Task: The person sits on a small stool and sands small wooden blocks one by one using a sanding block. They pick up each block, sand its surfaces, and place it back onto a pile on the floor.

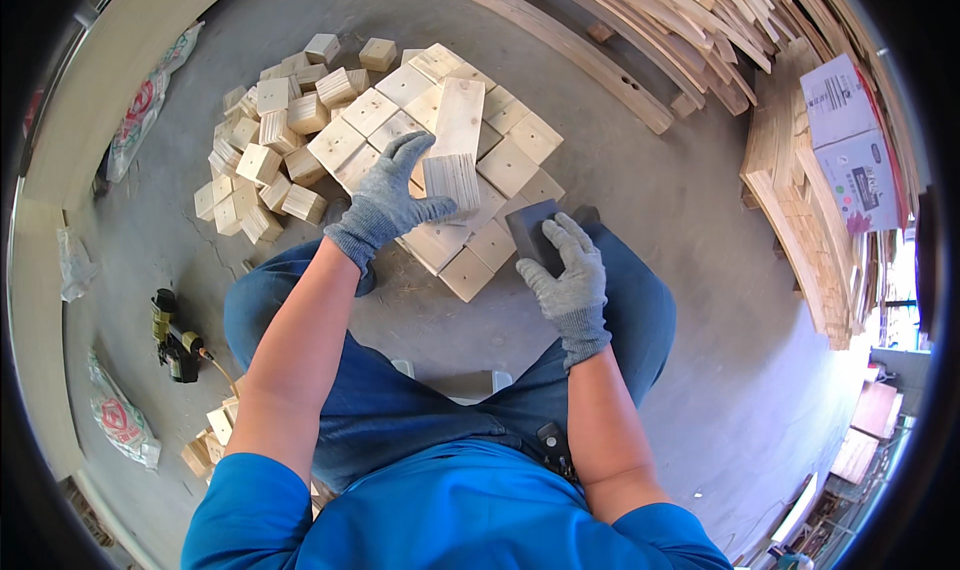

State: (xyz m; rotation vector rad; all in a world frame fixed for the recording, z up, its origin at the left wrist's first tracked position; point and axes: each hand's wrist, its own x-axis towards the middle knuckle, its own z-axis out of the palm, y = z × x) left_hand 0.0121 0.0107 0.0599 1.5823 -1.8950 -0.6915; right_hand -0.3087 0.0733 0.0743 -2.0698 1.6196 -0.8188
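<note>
My left hand (393,192), in a grey knitted glove, has its fingers and thumb spread at the left side of a wooden block (453,182). The thumb reaches across the block's near left corner; whether it presses there I cannot tell. That block stands on a neat layer of pale wooden blocks (508,170), beside a flat board (461,115) lying on them. My right hand (572,282), gloved alike, grips a dark grey rectangular block (533,232) above my right knee, just off the layer's near right corner.
A loose heap of wooden blocks (262,162) lies left of the layer. Long planks (640,30) are stacked at the far right, near a cardboard box (855,145) on stacked timber. A nail gun (175,335) with a hose and a plastic bag (122,415) lie at left.
</note>
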